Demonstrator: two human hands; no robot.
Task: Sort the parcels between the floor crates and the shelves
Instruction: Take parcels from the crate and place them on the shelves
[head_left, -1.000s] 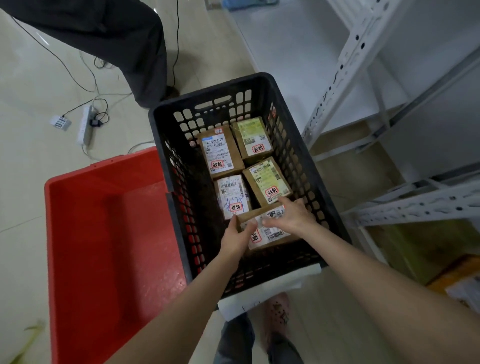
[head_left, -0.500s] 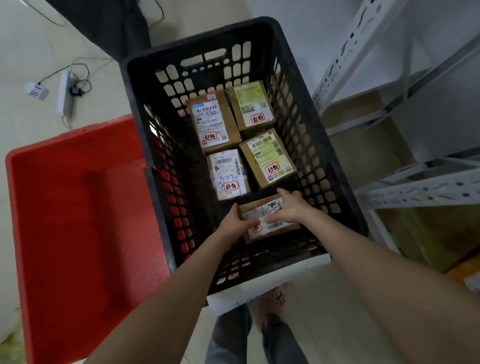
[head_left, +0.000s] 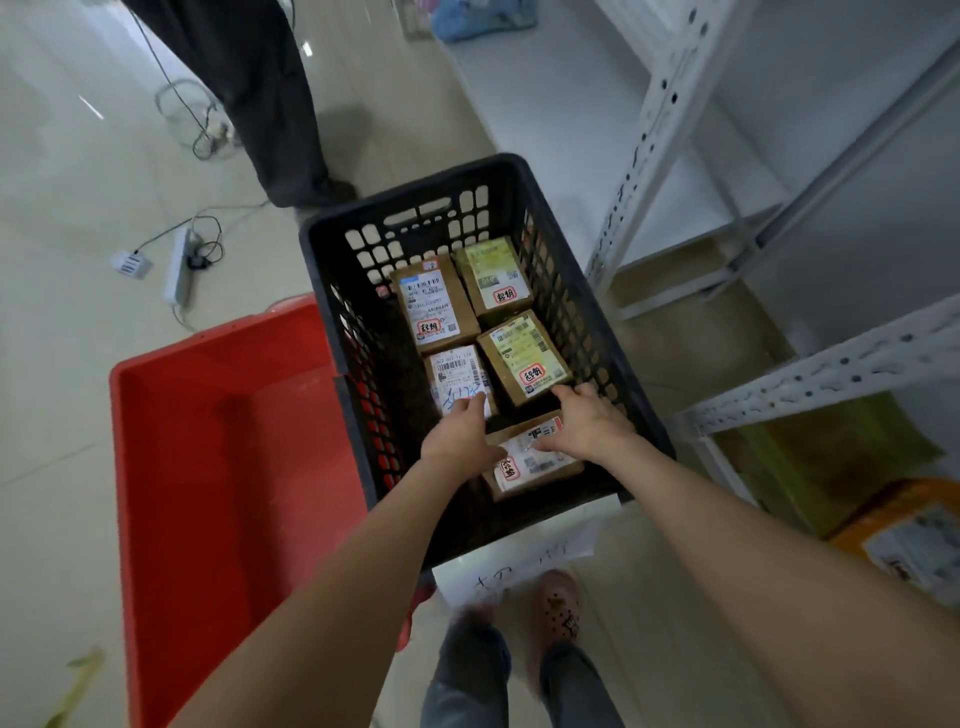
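A black slatted crate (head_left: 405, 192) on the floor holds several brown cardboard parcels with shipping labels. The nearest parcel (head_left: 535, 462) lies flat at the crate's front end. My left hand (head_left: 460, 431) is over its left end, fingers reaching onto the white-labelled parcel (head_left: 457, 371) behind it. My right hand (head_left: 587, 421) hovers over the nearest parcel's far edge with fingers spread, their tips at the front edge of a yellow-labelled parcel (head_left: 524, 356). Neither hand plainly grips anything. Two more parcels (head_left: 434, 306) (head_left: 493, 278) lie at the back.
A red crate (head_left: 208, 467) stands left of the black one, with nothing visible inside. White metal shelving (head_left: 654, 130) rises on the right, with an orange parcel (head_left: 909, 530) on a low level. Another person's leg (head_left: 260, 93) and a power strip (head_left: 179, 265) are beyond.
Both hands held the nearest parcel by its ends; now they have slid forward off it, and it rests on the crate's floor. The camera has tilted up and back.
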